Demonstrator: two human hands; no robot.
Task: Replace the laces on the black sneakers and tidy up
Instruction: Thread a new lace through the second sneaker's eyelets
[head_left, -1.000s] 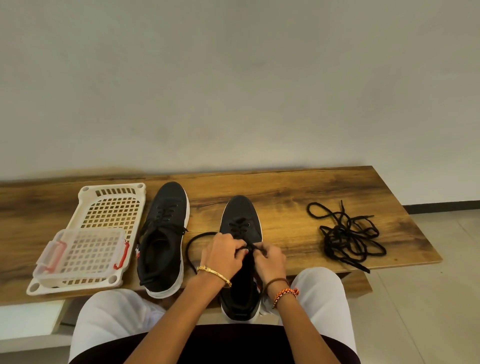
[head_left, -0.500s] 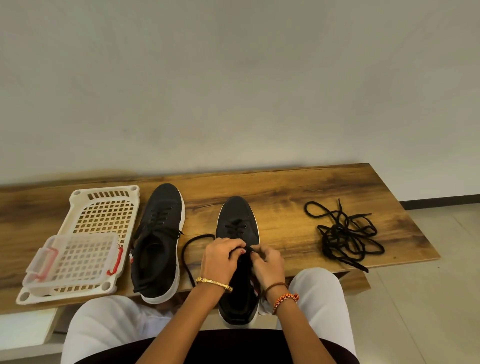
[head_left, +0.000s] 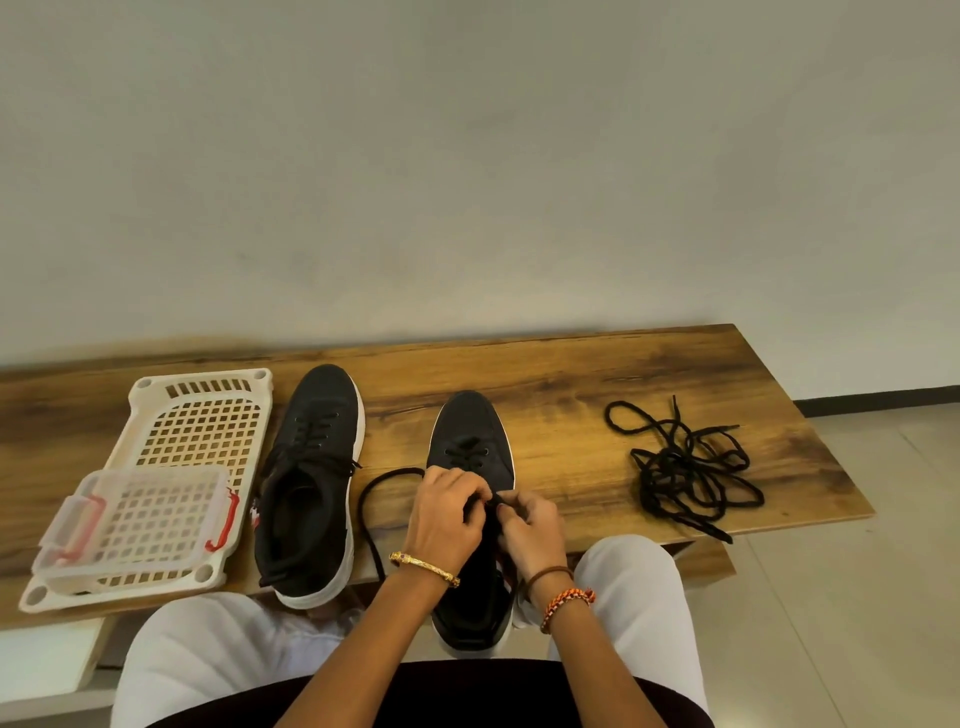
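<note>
Two black sneakers with white soles stand on the wooden bench (head_left: 582, 384). The left sneaker (head_left: 306, 483) is laced and sits beside the basket. The right sneaker (head_left: 470, 447) lies in front of me, its heel over the bench's near edge. My left hand (head_left: 447, 512) and my right hand (head_left: 527, 522) meet over its tongue, both pinching a black lace (head_left: 376, 493) that loops out to the left. A tangled pile of black laces (head_left: 685, 467) lies at the right of the bench.
A cream plastic basket (head_left: 202, 415) lies at the bench's left, with a small clear box with red clasps (head_left: 140, 519) on it. A plain wall stands behind the bench, tiled floor to the right. My knees in white trousers are under the near edge.
The view has shifted slightly. Both hands stay on the right sneaker's lace, with the fingers working a little nearer the tongue. Nothing else moved.
</note>
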